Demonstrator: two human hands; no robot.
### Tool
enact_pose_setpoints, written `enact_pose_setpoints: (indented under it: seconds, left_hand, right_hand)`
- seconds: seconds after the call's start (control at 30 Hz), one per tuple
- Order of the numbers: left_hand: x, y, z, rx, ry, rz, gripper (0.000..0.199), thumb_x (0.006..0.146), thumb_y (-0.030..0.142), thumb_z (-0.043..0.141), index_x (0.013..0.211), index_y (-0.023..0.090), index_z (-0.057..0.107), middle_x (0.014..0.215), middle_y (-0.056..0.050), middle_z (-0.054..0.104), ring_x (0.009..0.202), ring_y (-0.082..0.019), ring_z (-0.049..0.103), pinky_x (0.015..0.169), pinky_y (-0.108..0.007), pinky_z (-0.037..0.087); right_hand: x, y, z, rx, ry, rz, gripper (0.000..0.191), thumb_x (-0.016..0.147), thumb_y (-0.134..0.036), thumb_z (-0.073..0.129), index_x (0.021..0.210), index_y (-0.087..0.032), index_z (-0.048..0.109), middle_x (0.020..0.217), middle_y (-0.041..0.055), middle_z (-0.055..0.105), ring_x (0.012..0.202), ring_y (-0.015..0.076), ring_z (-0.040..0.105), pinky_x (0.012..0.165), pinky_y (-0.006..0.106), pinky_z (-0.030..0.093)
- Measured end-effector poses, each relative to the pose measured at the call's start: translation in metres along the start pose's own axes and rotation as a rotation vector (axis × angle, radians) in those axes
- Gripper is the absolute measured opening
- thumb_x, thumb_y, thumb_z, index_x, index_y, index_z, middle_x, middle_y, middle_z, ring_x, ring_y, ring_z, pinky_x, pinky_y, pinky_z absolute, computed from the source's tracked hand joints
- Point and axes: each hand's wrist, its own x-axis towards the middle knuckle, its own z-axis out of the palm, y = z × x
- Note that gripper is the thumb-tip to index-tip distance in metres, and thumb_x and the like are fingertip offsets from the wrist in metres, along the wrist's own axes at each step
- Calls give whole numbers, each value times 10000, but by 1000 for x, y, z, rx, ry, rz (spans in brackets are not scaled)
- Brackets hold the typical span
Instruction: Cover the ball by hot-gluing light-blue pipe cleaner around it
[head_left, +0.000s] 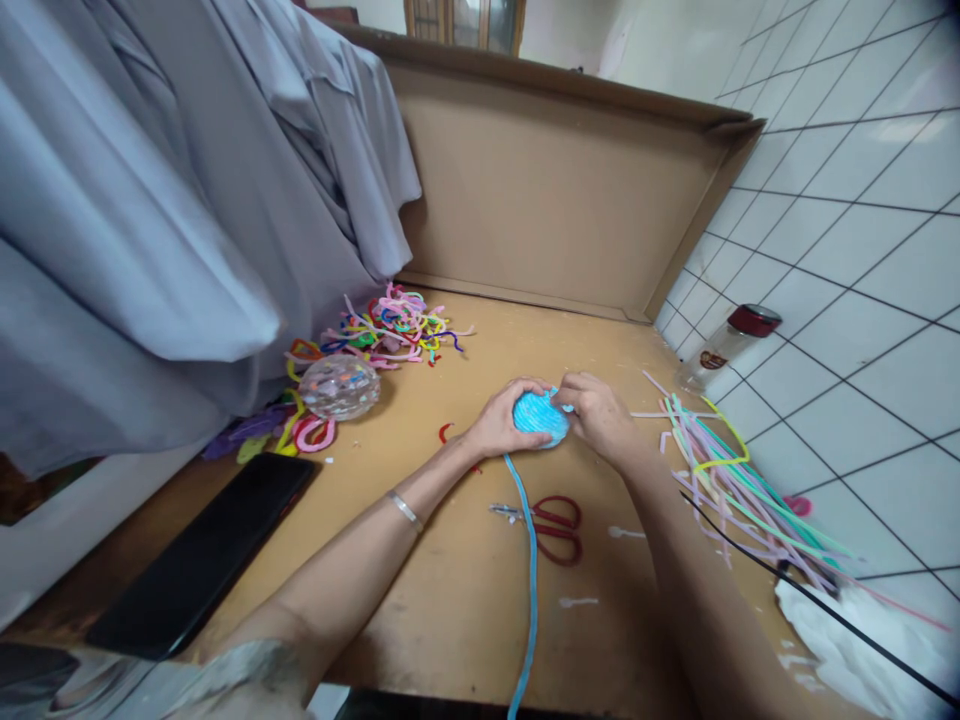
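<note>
A bright blue, ridged round piece [541,418] is held above the middle of the wooden table. My left hand [504,420] wraps round its left side, thumb below and fingers on top. At its upper right edge, my right hand [592,412] has its fingers pinched together against the blue piece; what exactly they grip is too small to tell. A blue fuzzy strand [532,570] runs from beneath the piece down to the table's front edge. It crosses over red-handled scissors [556,530] lying just below my hands.
Colourful bent pipe cleaners [397,325] and a clear faceted bowl [340,387] lie at left, with a black phone [206,555] nearer. Straight pipe cleaners [742,480], a red-capped jar [724,350] and white tissue [862,640] are at right. Cardboard [540,190] stands behind.
</note>
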Motion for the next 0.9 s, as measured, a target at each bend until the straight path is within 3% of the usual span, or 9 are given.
enact_pose_setpoints:
  seconds: [0.3, 0.9]
  left_hand:
    - [0, -4, 0, -6, 2, 22, 569, 574, 257, 802, 1066, 198, 523, 1238, -103, 585, 1168, -255, 560, 1026, -416, 424]
    - [1, -5, -2, 105, -12, 109, 587, 623, 323, 779, 1146, 197, 545, 1232, -110, 582, 1171, -265, 555, 1033, -442, 427]
  right_hand:
    - [1, -1, -4, 16, -44, 22, 259, 775, -53, 491, 824, -158, 722, 818, 105, 623, 796, 205, 527, 697, 291, 360]
    - [0, 5, 5, 16, 20, -31, 256, 783, -59, 488, 829, -172, 713, 792, 85, 610, 781, 200, 509, 693, 292, 359]
